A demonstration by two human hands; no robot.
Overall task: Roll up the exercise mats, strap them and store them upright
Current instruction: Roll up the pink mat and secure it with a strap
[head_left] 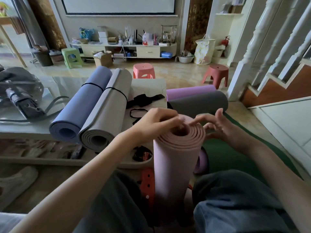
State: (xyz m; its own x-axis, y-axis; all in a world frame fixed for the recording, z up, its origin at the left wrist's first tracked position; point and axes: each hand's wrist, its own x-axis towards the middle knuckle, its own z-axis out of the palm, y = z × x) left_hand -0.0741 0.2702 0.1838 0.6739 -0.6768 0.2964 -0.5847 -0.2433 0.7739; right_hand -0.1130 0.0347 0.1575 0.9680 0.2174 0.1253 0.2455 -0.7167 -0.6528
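a pink mat (175, 158) stands up on its end in the lower middle of the frame, rolled tight, between the person's two knees. the left hand (156, 121) sits on the top of the roll with its fingers (176, 122) bent down into the hole in the middle, so it is gripping the top edge of the pink mat. the right hand (218, 126) is just to the right of the roll top, with its fingers spread loose and one finger reaching over the rim; it is not closed around anything. to the left of the middle, a blue mat (80, 108) and a grey mat (107, 113) lie side by side on a low counter (23, 130), touching each other, and each has a thin black band around it. behind the hands, black straps (144, 100) lie in a heap on the counter. to the right of them, a purple mat (190, 92) and a dark grey mat (198, 103) lie rolled, one just behind the other. a green mat (222, 155) is spread flat on the floor under the right arm. a small purple roll (201, 161) peeks out right beside the pink mat, partly hidden by it. two red stools (143, 70) stand on the floor further back, and a green stool (71, 57) is in the upper left.
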